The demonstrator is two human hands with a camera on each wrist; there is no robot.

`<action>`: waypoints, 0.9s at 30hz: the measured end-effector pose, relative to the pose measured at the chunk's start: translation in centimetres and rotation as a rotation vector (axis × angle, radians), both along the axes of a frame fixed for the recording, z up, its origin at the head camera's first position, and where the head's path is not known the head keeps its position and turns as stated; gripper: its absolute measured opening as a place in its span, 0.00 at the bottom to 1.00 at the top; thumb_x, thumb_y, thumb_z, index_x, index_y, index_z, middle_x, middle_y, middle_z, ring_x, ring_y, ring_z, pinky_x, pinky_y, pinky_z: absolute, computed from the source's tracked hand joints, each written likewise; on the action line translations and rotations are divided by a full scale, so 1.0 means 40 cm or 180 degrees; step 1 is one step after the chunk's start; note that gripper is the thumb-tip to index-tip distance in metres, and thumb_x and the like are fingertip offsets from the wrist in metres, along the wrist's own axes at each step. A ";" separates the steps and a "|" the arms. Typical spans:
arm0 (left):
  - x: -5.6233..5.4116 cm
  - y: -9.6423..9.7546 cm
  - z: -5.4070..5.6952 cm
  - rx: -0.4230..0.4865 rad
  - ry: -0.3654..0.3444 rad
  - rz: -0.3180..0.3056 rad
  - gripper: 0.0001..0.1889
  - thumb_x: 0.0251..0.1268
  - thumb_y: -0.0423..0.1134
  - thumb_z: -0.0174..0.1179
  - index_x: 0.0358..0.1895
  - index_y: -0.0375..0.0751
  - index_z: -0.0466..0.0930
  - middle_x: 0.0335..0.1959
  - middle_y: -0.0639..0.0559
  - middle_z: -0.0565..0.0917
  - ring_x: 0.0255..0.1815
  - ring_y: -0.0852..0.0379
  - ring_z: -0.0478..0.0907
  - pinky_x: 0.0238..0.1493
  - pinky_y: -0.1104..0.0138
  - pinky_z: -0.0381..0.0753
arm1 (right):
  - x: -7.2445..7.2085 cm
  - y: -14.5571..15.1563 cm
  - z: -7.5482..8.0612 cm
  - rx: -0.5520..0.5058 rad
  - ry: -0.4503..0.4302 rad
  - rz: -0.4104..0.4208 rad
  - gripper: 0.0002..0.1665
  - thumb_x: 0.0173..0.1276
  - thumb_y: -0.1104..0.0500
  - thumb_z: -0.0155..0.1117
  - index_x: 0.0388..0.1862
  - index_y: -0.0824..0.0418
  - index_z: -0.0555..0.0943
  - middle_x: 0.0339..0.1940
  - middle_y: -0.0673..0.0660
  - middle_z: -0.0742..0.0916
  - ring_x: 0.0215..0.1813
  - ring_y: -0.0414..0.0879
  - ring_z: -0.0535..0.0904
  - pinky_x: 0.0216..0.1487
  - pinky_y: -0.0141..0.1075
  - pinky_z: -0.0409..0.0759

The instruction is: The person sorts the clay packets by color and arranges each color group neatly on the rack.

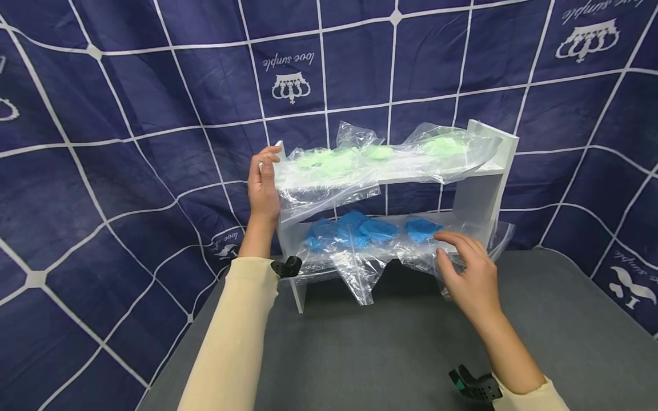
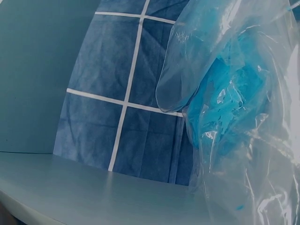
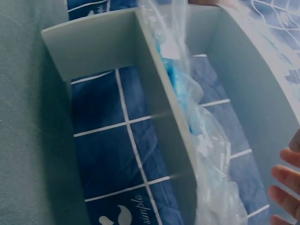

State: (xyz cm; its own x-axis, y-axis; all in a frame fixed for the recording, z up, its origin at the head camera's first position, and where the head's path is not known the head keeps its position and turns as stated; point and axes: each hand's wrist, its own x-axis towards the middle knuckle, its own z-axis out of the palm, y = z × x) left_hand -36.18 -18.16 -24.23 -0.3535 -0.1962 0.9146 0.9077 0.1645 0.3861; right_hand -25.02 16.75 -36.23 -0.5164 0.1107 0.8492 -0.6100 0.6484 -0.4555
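Note:
My left hand (image 1: 264, 185) is at the left end of a white two-tier shelf (image 1: 462, 197), its bent fingers by the side panel's upper corner. Whether they grip the panel cannot be told. My right hand (image 1: 473, 274) hovers before the lower tier, thumb and fingers apart, nothing between them. Its fingertips (image 3: 286, 176) show in the right wrist view. Close behind it lies a clear zip bag with blue contents (image 1: 421, 229). More bags of blue stuff (image 1: 354, 229) fill the lower tier's left part. Clear bags with pale green contents (image 1: 334, 162) lie along the upper tier.
The shelf stands on a dark grey table (image 1: 370, 354) against a navy curtain (image 1: 205, 85) with white grid lines. Loose bag ends (image 1: 362, 285) hang over the lower tier's front edge. Black bands (image 1: 475, 388) sit at my wrists.

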 end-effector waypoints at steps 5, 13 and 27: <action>-0.009 0.008 -0.004 -0.0043 -0.0024 -0.0072 0.15 0.82 0.34 0.39 0.42 0.21 0.68 0.56 0.26 0.76 0.70 0.37 0.69 0.74 0.61 0.62 | 0.025 0.024 0.009 -0.0291 0.0170 -0.0049 0.19 0.62 0.70 0.63 0.52 0.59 0.86 0.50 0.61 0.89 0.52 0.25 0.74 0.53 0.18 0.64; -0.008 0.003 -0.009 -0.0125 -0.0023 -0.0032 0.36 0.72 0.63 0.44 0.43 0.22 0.67 0.58 0.28 0.76 0.70 0.39 0.68 0.74 0.61 0.61 | 0.040 0.059 0.026 -0.0522 0.0490 -0.0152 0.19 0.60 0.69 0.61 0.50 0.64 0.87 0.51 0.64 0.88 0.55 0.23 0.71 0.56 0.19 0.62; 0.167 -0.097 -0.042 -0.1234 -0.1577 0.0705 0.28 0.82 0.50 0.37 0.80 0.61 0.47 0.80 0.49 0.58 0.79 0.45 0.57 0.75 0.39 0.57 | 0.045 0.154 0.048 -0.0319 0.0311 -0.0544 0.28 0.62 0.62 0.63 0.63 0.60 0.80 0.70 0.60 0.79 0.65 0.66 0.69 0.68 0.36 0.61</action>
